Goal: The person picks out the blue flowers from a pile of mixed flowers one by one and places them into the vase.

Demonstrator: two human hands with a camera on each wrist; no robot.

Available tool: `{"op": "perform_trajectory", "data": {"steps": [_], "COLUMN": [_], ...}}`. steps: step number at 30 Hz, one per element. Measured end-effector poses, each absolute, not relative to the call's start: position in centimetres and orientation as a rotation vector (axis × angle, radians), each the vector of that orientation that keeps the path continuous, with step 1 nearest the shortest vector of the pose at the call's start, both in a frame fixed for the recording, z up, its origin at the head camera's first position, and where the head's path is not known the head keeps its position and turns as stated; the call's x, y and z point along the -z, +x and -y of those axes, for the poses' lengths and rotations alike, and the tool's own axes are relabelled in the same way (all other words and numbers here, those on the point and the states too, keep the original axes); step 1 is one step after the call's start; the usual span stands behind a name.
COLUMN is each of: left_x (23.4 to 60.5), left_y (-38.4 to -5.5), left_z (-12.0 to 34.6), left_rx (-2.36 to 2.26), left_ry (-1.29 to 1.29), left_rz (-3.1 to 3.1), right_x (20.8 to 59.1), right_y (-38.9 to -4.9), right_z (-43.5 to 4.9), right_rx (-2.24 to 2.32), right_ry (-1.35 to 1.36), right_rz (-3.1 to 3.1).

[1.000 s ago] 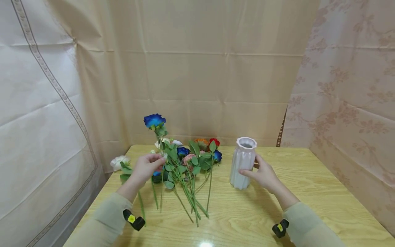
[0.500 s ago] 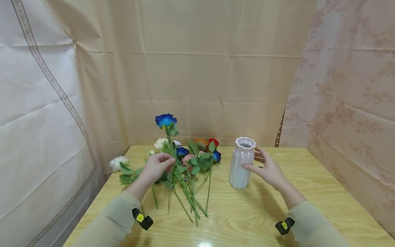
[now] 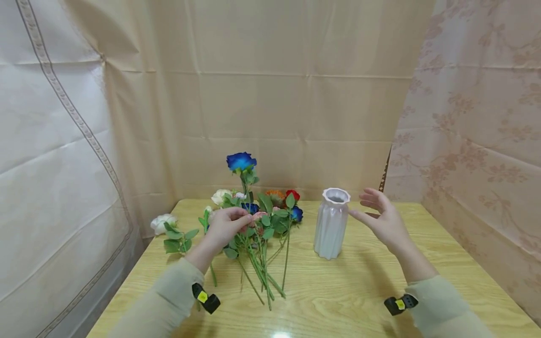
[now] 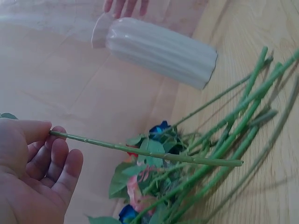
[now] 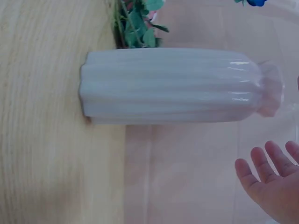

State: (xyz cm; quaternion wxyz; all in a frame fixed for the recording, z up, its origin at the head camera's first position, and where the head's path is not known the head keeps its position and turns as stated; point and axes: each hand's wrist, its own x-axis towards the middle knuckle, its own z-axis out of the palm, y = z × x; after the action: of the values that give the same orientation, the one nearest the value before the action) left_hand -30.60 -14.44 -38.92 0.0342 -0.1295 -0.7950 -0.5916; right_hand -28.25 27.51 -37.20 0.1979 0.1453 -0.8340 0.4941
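Note:
In the head view, a blue rose (image 3: 242, 162) stands upright above the other flowers, its stem pinched between the thumb and fingers of my left hand (image 3: 221, 231). The left wrist view shows the lower end of its green stem (image 4: 154, 154) sticking out past my fingertips, with nothing touching that end. A white fluted vase (image 3: 329, 230) with a scalloped rim stands upright on the table, its mouth open. To the right of the vase my right hand (image 3: 386, 223) is raised with fingers spread, holding nothing. The right wrist view shows a gap between the fingers and the vase (image 5: 168, 86).
Several flowers lie in a pile on the wooden table (image 3: 359, 295), including a red flower (image 3: 292, 194) and an orange flower (image 3: 275, 195), stems toward me. A white rose (image 3: 163, 223) lies at the left edge. Beige cloth (image 3: 296, 108) hangs behind the table.
My left hand has carried the blue rose to the right, over the pile. My right hand has let go of the vase and drawn back to the right.

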Motion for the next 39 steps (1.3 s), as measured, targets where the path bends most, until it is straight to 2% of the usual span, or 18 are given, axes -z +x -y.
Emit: {"op": "perform_trajectory", "data": {"steps": [10, 19, 23, 39], "left_x": [38.4, 38.6, 38.8, 38.8], "left_y": [-30.6, -29.8, -29.5, -29.3], "left_z": [12.3, 10.8, 10.2, 8.4], "left_rx": [1.792, 1.788, 1.788, 1.808], "left_ry": [-0.531, -0.650, -0.689, -0.737], "left_rz": [2.449, 2.440, 2.435, 2.430], "right_x": [35.3, 35.2, 35.2, 36.3], "right_y": [-27.1, -25.6, -25.2, -25.9], "right_z": [-26.6, -23.5, -21.9, -18.2], "right_rx": [-1.336, -1.542, -1.589, -1.668], "right_ry": [0.456, 0.743, 0.788, 0.854], "right_rz": [2.172, 2.100, 2.135, 2.233]}}
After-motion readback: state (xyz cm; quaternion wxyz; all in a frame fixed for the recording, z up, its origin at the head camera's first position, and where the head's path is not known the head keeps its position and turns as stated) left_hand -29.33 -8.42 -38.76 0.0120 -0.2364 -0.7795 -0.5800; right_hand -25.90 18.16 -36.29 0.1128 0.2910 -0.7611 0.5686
